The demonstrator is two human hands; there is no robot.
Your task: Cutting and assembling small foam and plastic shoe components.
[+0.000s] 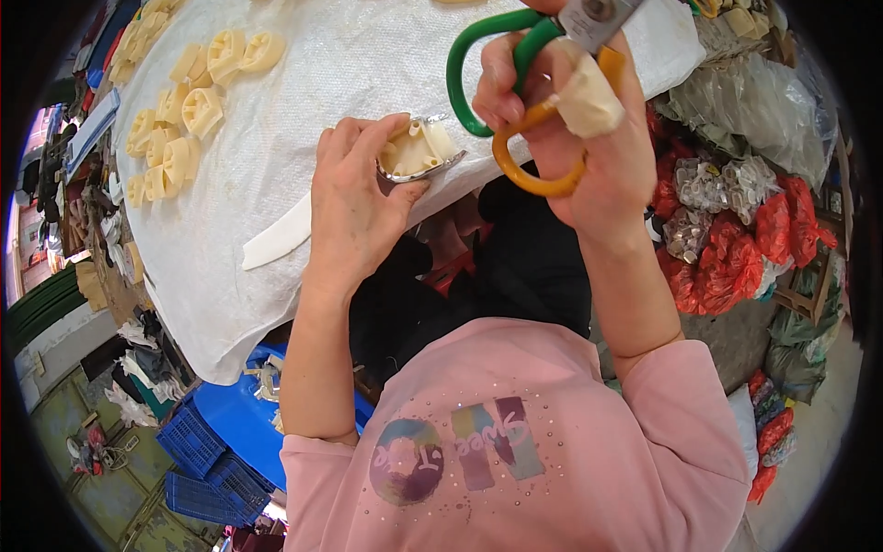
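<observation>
1. My left grip is closed around a cream piece with a silvery rim, over the near edge of the white-covered surface — fingers on its far side, thumb on its near side. The hollow faces up, probably so I can see inside.
2. My right grip holds the scissors raised to the right, through their green and orange loops. Their tips are out of view, so I cannot tell how wide the blades stand.
3. A cream cover sits on a digit of that grip, perhaps against rubbing.
4. A white strip lies just left of my left grip, seemingly within easy reach.
5. Loose cream pieces cluster far left — likely set there to leave me working room.
</observation>
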